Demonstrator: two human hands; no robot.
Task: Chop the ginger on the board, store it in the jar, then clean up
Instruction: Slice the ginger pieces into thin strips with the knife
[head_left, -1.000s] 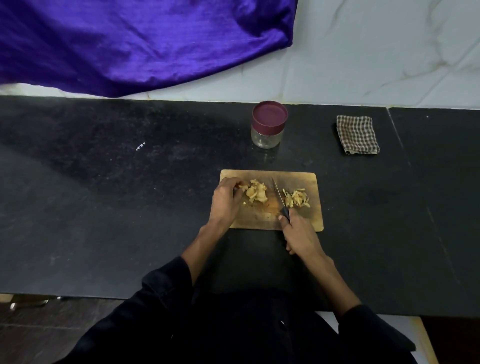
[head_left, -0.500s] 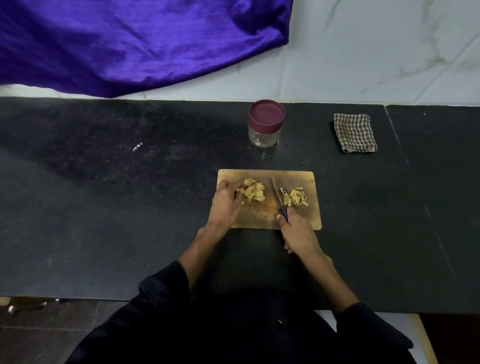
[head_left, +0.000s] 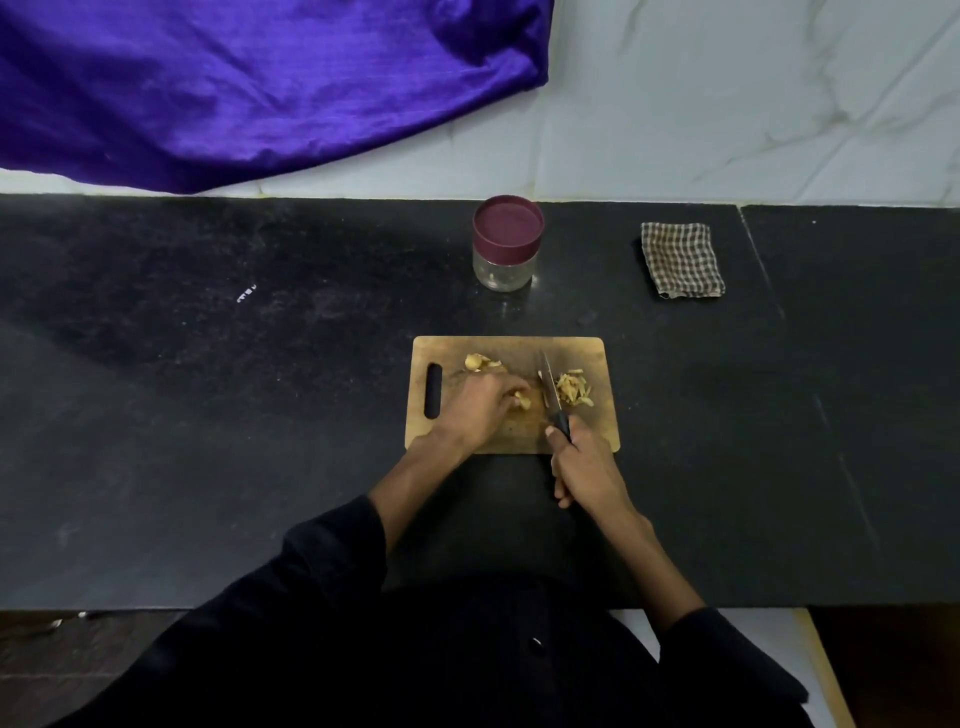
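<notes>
Head view: chopping ginger at the board

At frame centre the wooden board (head_left: 519, 348) lies on the black counter (head_left: 208, 415). The left hand (head_left: 480, 408) curls its fingers over ginger pieces (head_left: 522, 400); the right hand (head_left: 584, 467) grips the knife (head_left: 550, 389). Cut strips (head_left: 574, 387) lie right of the blade. Above stands the lidded jar (head_left: 506, 244), a checked cloth (head_left: 680, 260) to its right.

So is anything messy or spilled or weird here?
Nothing stands out. All the ginger sits on the board, none of it on the counter. The jar stands upright with its lid on, and the checked cloth lies folded.
</notes>
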